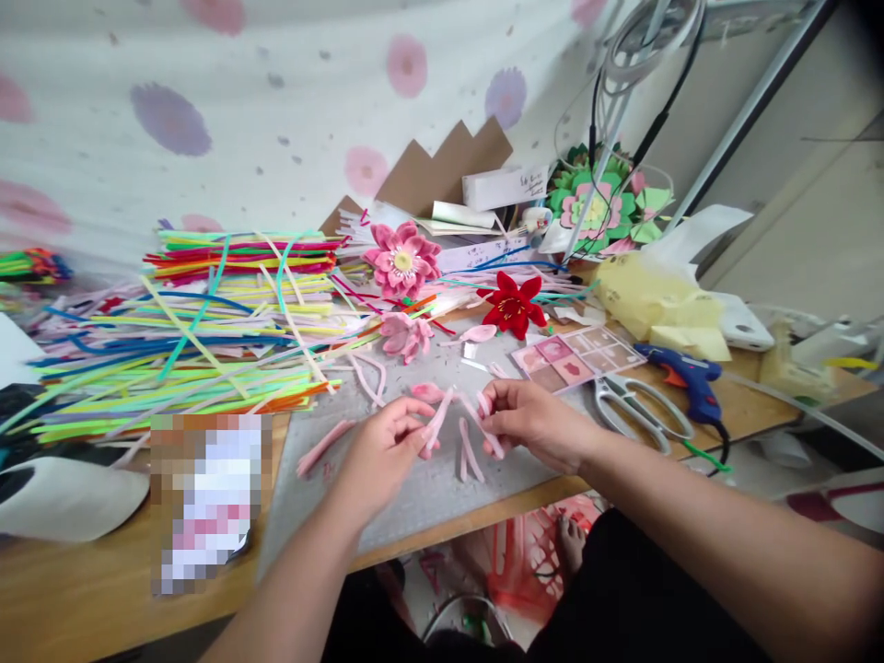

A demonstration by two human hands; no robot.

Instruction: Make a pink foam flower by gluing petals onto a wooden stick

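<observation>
My left hand (pixel 393 447) pinches a pale pink pipe cleaner (pixel 442 416) between thumb and fingers. Opposite it, my right hand (pixel 529 422) is closed on another pale pink pipe cleaner length (pixel 472 410). The two lengths lean together at the top; whether they join there I cannot tell. Just below, a folded pink pipe cleaner (pixel 471 451) lies on the grey mat (pixel 407 511). Beyond my fingers rests a pink petal (pixel 426 393). A small bundle of pink pieces (pixel 326 448) sits left of my left hand.
Heaped pipe cleaners (pixel 207 322) cover the left back. Behind the mat stand a pink flower (pixel 402 261), a lighter pink flower (pixel 406 337) and a red flower (pixel 515 304). To the right are a powder palette (pixel 570 359), scissors (pixel 639 410) and a blue glue gun (pixel 691 379).
</observation>
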